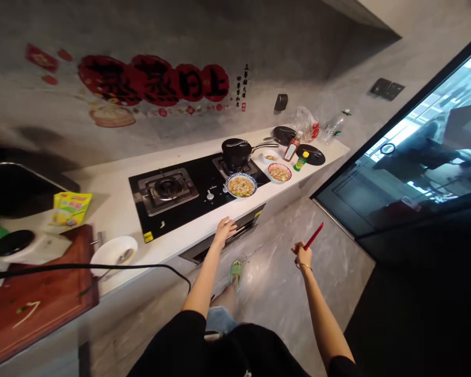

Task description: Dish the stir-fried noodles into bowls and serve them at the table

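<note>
My left hand (225,230) hangs in the air by the counter's front edge, fingers apart and nothing in it. Off to the right, over the floor, my right hand (303,254) is closed around red chopsticks (314,235) that point up and away. Nearest my left hand is a blue-rimmed bowl (241,185) of noodles, at the front of the hob. A red-rimmed bowl (280,173) of similar food stands to its right, with a small white bowl (270,156) behind. The black pot (236,153) sits on the right burner, a utensil across its top.
The black gas hob (204,195) has a bare left burner. Sauce bottle (292,146), green yellow-capped jar (301,161) and black lid (311,154) stand at right. White bowl (113,253), red cutting board (43,309) and yellow packet (71,208) lie left; a black cable (141,266) crosses there.
</note>
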Demonstrator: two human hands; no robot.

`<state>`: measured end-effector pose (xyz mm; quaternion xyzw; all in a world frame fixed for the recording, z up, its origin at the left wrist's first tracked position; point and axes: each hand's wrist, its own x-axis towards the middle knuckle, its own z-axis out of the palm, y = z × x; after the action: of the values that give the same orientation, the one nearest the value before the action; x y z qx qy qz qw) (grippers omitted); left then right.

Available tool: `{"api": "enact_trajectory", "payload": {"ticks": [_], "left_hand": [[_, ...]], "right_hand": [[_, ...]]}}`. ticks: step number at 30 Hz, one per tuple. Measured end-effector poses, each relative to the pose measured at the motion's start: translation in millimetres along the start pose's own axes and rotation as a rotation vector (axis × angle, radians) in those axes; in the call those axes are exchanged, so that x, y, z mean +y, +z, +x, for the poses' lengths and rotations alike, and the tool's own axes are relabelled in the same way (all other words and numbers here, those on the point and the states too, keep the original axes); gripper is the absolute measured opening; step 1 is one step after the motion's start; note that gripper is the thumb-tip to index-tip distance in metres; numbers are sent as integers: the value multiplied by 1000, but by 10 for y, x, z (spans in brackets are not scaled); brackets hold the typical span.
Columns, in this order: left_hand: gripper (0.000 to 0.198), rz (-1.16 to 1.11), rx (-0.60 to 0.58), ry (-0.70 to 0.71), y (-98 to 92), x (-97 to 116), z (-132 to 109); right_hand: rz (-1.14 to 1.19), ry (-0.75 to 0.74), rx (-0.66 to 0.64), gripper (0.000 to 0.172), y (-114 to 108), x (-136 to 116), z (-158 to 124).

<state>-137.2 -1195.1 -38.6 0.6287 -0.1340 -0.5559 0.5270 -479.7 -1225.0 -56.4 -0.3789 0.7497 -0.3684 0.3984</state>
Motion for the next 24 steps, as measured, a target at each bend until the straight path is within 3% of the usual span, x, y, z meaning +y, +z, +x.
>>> {"api": "enact_trajectory", "payload": {"ticks": [5, 11, 15, 18, 21, 24], "left_hand": [[59, -206, 110, -99, 369, 409, 706], [61, -280, 153, -138, 628, 494, 1247], [52, -254, 188, -67, 697, 450, 1459], [52, -222, 272, -37, 726, 414, 1546], [46, -190, 350, -20, 755, 415, 1528], [35, -120, 430, -70, 877, 527, 1458]], "right_hand": [[155, 139, -153, 36, 485, -621, 848], [227, 280, -412, 28, 855, -1348, 1963], [199, 326, -547, 24, 1166, -1715, 2834], [148, 347, -638, 25, 1398, -1863, 3321], [108, 366, -700, 29, 1552, -1919, 3565], [93, 385, -717, 33, 1627, -1953, 3628]]}}
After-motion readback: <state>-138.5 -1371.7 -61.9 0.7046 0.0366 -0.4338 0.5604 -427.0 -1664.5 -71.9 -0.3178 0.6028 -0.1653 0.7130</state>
